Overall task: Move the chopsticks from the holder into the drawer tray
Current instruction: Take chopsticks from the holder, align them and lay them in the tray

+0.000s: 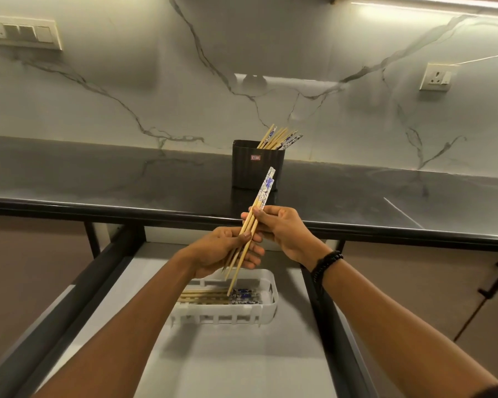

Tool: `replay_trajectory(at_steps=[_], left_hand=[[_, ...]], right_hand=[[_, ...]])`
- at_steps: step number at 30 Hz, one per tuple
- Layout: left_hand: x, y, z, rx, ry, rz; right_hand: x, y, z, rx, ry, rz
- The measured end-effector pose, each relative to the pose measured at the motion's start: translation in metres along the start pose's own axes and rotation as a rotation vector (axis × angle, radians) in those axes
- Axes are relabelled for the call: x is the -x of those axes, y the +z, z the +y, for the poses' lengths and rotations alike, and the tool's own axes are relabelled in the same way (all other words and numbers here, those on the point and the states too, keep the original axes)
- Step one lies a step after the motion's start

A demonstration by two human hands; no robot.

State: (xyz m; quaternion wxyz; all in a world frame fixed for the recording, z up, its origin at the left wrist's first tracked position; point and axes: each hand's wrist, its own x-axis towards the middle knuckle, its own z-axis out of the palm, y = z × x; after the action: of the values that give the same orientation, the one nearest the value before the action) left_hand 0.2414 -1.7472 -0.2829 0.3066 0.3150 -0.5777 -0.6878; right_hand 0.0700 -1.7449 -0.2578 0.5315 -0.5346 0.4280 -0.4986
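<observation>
A small bundle of wooden chopsticks [263, 191] with blue-and-white patterned tops is held tilted above the open drawer. My left hand [222, 251] grips its lower part and my right hand [282, 228] pinches it higher up. The thin tips point down toward the white slotted tray [266, 307] in the drawer, where several chopsticks [210, 297] lie flat. Behind, on the dark counter, stands the black holder [253, 168] with several more chopsticks [279, 139] leaning to its right side.
The drawer [230, 360] has a pale liner and dark side rails [69, 291]. The black counter edge [156, 211] runs across just beyond my hands. A marble-pattern wall with a switch panel [23, 34] and a socket [437, 76] stands behind. A cabinet handle [495, 280] is at right.
</observation>
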Motion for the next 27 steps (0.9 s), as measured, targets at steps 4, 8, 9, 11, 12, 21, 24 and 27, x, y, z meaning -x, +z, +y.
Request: replay_trajectory(at_steps=[4, 8, 9, 11, 12, 21, 24, 27], left_hand=[[0.001, 0.001, -0.002, -0.041, -0.091, -0.055], [-0.001, -0.005, -0.005, -0.077, -0.126, -0.065], [-0.001, -0.006, -0.005, -0.087, -0.131, -0.061], [-0.002, -0.002, -0.006, -0.145, -0.103, 0.018], [-0.004, 0.001, -0.008, -0.233, -0.041, 0.117], [-0.016, 0.05, -0.016, -0.449, 0.286, 0.632], [-0.018, 0.059, -0.016, -0.015, 0.022, 0.443], [-0.023, 0.047, -0.012, 0.338, 0.168, 0.511]], right_hand=[[0.0, -0.007, -0.006, -0.108, 0.037, 0.033], [0.001, -0.011, -0.007, -0.144, 0.067, 0.025], [0.001, -0.011, -0.006, -0.148, 0.065, 0.024], [0.0, -0.01, -0.006, -0.155, 0.037, 0.047], [0.0, -0.009, -0.006, -0.164, 0.013, 0.075], [-0.007, -0.015, -0.003, -0.446, -0.102, 0.303], [-0.003, -0.007, -0.001, -0.547, -0.038, 0.235], [0.0, 0.002, 0.001, -0.559, 0.028, 0.162]])
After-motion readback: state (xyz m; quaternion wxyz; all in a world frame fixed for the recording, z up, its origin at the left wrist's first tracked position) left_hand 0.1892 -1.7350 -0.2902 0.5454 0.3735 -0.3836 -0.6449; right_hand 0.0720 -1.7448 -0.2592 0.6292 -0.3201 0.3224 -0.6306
